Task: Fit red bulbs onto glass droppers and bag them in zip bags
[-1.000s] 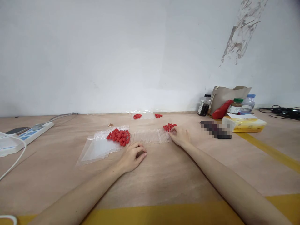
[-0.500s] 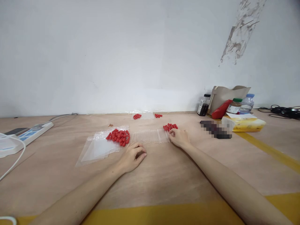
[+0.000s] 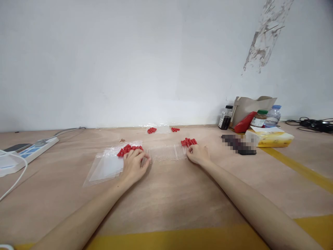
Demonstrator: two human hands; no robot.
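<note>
Thin clear glass tubes [image 3: 166,152] lie side by side in a row on the table. My left hand [image 3: 135,165] rests at the left end of the row, thumb and index curled together; whether anything is between them is hidden. Its back and knuckles partly cover a pile of red rubber bulbs [image 3: 128,148] on clear plastic bags [image 3: 104,168]. At the right end, my right hand [image 3: 198,154] has thumb and index pinched against the last tubes; what they hold is too small to see. More red bulbs [image 3: 189,141], seemingly lined up, sit just behind that hand.
Two small groups of red bulbs [image 3: 152,130] lie near the wall by a clear bag [image 3: 162,129]. At right stand a dark bottle [image 3: 225,118], a paper bag [image 3: 243,107], a green-lidded jar [image 3: 259,119] and a yellow tissue pack [image 3: 277,138]. A power strip [image 3: 39,152] is at left.
My left hand has moved left and slightly away from me, from in front of the tubes to their left end, covering part of the bulb pile. My right hand has hardly moved.
</note>
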